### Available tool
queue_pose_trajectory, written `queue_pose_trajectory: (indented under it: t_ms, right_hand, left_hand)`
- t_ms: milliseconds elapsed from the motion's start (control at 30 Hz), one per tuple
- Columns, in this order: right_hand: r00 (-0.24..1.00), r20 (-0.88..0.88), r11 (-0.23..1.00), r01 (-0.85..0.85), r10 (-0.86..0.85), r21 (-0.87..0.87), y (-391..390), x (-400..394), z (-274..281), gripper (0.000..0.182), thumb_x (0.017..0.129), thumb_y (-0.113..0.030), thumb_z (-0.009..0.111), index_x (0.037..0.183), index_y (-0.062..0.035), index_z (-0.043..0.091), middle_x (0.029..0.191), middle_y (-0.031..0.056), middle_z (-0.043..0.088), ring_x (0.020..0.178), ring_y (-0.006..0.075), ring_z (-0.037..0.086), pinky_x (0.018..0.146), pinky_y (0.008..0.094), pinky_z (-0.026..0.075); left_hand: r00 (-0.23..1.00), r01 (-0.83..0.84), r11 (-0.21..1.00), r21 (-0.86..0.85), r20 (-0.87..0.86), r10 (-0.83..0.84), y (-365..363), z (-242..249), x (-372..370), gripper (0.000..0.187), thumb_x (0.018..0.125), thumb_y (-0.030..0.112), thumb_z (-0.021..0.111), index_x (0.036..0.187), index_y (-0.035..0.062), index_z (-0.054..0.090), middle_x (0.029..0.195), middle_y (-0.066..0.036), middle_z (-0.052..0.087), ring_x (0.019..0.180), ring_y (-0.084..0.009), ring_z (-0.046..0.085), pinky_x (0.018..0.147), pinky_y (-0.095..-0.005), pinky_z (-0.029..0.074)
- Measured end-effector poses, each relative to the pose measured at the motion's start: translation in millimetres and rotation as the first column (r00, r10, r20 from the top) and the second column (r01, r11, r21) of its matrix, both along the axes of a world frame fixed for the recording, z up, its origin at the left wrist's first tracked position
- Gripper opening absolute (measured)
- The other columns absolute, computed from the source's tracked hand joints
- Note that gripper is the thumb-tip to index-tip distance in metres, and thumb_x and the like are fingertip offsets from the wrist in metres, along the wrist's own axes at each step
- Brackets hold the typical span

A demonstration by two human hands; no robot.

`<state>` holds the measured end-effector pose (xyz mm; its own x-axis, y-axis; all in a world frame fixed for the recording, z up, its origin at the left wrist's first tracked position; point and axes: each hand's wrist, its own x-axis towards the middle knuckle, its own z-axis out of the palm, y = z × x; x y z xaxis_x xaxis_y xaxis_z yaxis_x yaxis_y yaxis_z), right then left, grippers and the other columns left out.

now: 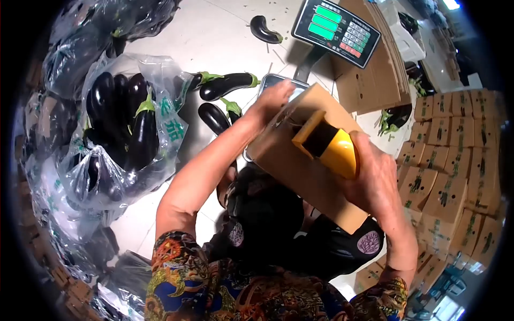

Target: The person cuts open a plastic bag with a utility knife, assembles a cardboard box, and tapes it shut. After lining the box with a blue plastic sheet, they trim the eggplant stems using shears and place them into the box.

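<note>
A cardboard box (300, 176) is tilted over my lap, in front of the scale's platform (270, 80). My left hand (274, 101) grips its upper left end, with a shiny strip of clear film or tape beside the fingers. In my right hand (375, 174) is a yellow tape dispenser (342, 152), resting against the box's face. The palm and lower fingers of that hand lie along the box's right side. Several eggplants lie on the floor beyond my left forearm, among them a long eggplant (227, 85) and a partly covered eggplant (213, 117).
A clear plastic bag (171, 85) full of eggplants stands at the left. The scale's display (337, 29) rises at the top, beside flattened cardboard (369, 80). Stacked boxes (450, 160) line the right side. Another eggplant (264, 29) lies farther off on the tiled floor.
</note>
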<state>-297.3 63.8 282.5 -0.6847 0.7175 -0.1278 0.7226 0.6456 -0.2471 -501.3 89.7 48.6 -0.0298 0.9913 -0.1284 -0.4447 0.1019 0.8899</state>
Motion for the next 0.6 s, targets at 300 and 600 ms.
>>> queue_pose_trajectory:
  t_ms: [300,600]
  right_hand:
    - [0.981,-0.107,0.986,-0.157,0.163,0.059,0.4,45.6,3.2,0.062,0.076,-0.031,0.069,0.121,0.0055,0.047,0.075,0.0252,0.061,0.065,0.0448,0.061,0.061,0.0505,0.049]
    - [0.996,-0.079,0.999,0.046,-0.044,0.019,-16.3,162.8,16.7,0.055,0.063,-0.013,0.08,0.108,-0.0083,0.049,0.08,0.0171,0.061,0.076,0.0372,0.063,0.064,0.0417,0.052]
  left_hand:
    - [0.262,-0.038,0.995,-0.093,-0.962,-0.08,-21.7,142.2,21.5,0.06,0.097,0.048,0.036,0.14,0.0066,0.038,0.104,-0.029,0.063,0.101,-0.0471,0.058,0.09,-0.0497,0.045]
    - [-0.086,-0.114,0.988,-0.103,-0.99,-0.114,-14.6,143.3,27.4,0.043,0.097,0.047,0.035,0.123,0.016,0.052,0.091,-0.03,0.064,0.089,-0.0496,0.061,0.08,-0.0562,0.047]
